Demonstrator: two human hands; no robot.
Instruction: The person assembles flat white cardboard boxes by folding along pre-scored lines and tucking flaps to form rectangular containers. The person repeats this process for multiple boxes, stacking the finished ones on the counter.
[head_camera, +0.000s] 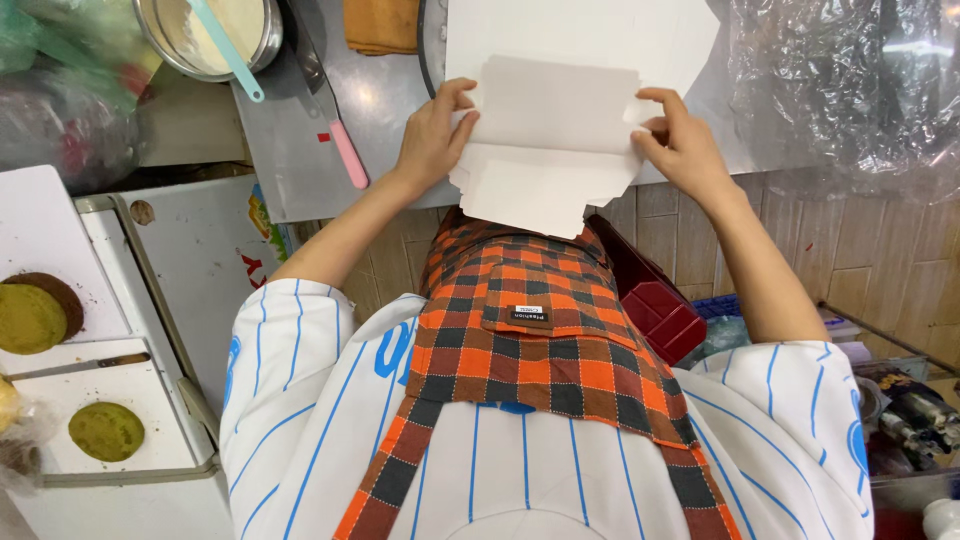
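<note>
Above the checked orange apron (530, 330), the left hand (432, 140) and right hand (685, 145) are pinching the side flaps of a flat white cardboard box blank (555, 140) at the steel counter (290, 160) edge, its panels creased but walls not yet raised.

White shirt w/ blue pinstripes (300, 400), short sleeves — orange-black plaid apron (530, 330), small dark label on pocket.

Bright, even light from above; glare on the far right plastic wrap (840, 80); edges bend; focus stays sharp.
</note>
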